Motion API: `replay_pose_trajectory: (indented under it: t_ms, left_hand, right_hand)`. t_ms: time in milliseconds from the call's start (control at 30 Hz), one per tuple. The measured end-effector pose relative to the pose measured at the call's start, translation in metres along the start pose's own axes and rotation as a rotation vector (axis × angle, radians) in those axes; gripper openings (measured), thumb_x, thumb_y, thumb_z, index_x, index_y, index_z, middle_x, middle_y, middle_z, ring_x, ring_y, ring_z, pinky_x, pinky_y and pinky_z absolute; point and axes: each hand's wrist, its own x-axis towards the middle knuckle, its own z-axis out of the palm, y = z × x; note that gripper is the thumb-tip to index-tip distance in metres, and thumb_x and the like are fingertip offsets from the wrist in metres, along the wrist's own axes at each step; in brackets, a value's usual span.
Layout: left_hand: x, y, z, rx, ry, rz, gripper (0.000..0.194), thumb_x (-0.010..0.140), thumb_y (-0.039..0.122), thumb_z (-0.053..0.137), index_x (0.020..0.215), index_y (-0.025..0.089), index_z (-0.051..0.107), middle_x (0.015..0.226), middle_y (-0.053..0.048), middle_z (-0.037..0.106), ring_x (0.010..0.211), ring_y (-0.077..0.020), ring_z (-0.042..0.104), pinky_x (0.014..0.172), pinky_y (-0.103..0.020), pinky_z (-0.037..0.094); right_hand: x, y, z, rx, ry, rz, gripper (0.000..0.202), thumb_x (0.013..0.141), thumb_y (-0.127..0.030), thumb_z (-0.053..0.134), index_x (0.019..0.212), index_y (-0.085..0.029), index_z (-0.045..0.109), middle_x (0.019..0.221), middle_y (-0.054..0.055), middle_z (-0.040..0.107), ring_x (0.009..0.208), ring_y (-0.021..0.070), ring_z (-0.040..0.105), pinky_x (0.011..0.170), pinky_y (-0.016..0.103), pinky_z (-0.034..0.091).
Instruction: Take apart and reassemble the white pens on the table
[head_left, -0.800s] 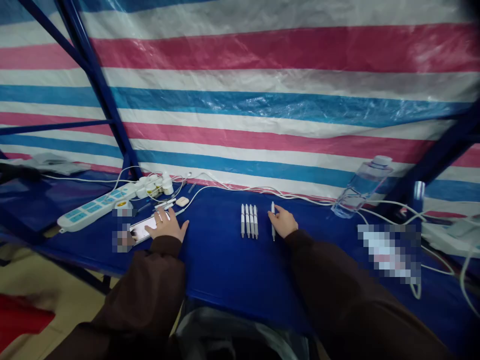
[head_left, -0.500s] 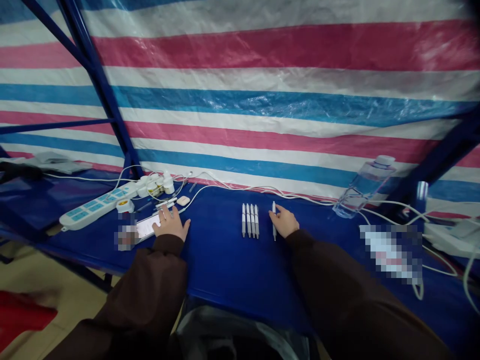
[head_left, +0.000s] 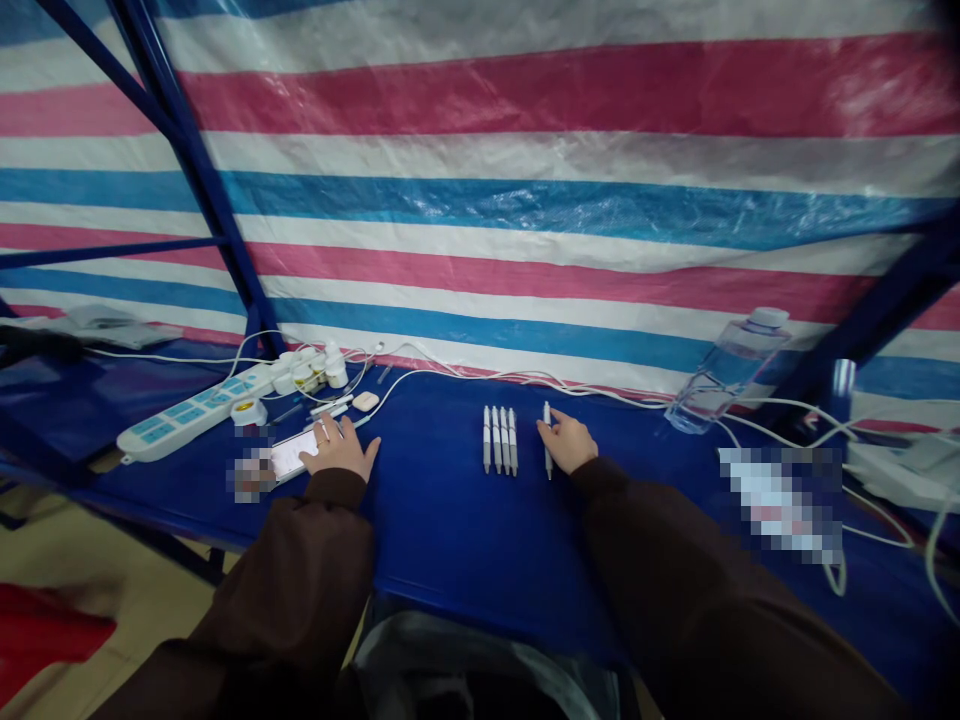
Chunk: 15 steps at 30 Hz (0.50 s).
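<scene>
On the blue table [head_left: 450, 520], the left hand [head_left: 341, 450] rests, fingers spread, over the phone [head_left: 291, 457], perhaps to steady it; the right hand [head_left: 570, 443] pinches one pen [head_left: 549, 466], seemingly to keep it straight, apart from four parallel pens [head_left: 500, 443]. Behind run white cables [head_left: 487, 377].

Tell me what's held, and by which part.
The right hand pinches one pen by its far half; the left hand lies spread over the phone, with no grip visible.
</scene>
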Motion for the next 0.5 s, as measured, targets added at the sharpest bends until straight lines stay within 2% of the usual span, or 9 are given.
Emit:
replay_pose_trajectory:
  t_ms: [200, 333, 400, 500]
  left_hand:
    - [0.000, 0.001, 0.000, 0.008, 0.001, 0.000, 0.066, 0.082, 0.053, 0.031, 0.133, 0.011, 0.034, 0.144, -0.020, 0.017, 0.130, -0.0318, 0.019, 0.092, -0.055, 0.031]
    - [0.001, 0.000, -0.002, 0.051, 0.009, 0.052, 0.067, 0.081, 0.052, 0.035, 0.133, 0.011, 0.033, 0.144, -0.020, 0.016, 0.131, -0.0320, 0.018, 0.095, -0.055, 0.027]
    - [0.001, -0.009, -0.005, 0.073, 0.014, 0.081, 0.068, 0.079, 0.053, 0.038, 0.132, 0.011, 0.034, 0.143, -0.020, 0.020, 0.130, -0.0320, 0.021, 0.097, -0.053, 0.025]
    - [0.001, -0.038, -0.011, 0.102, 0.041, 0.086, 0.070, 0.076, 0.056, 0.040, 0.131, 0.012, 0.036, 0.139, -0.020, 0.029, 0.127, -0.0331, 0.026, 0.098, -0.053, 0.023]
  right_hand:
    - [0.000, 0.001, 0.001, 0.017, -0.003, -0.008, 0.039, 0.080, -0.039, 0.047, 0.113, -0.020, 0.055, 0.066, 0.001, 0.065, 0.082, 0.0199, 0.061, 0.057, 0.023, 0.033]
    - [0.001, 0.001, 0.001, 0.022, 0.000, -0.009, 0.041, 0.080, -0.040, 0.046, 0.116, -0.021, 0.053, 0.068, 0.001, 0.066, 0.084, 0.0200, 0.061, 0.058, 0.023, 0.034]
    - [0.001, 0.001, 0.001, 0.010, 0.003, -0.013, 0.042, 0.080, -0.040, 0.046, 0.117, -0.021, 0.053, 0.071, 0.001, 0.066, 0.085, 0.0201, 0.061, 0.059, 0.023, 0.035]
    - [0.000, 0.001, 0.001, -0.006, 0.000, -0.014, 0.042, 0.081, -0.041, 0.045, 0.117, -0.020, 0.053, 0.076, 0.003, 0.067, 0.086, 0.0205, 0.061, 0.061, 0.024, 0.036]
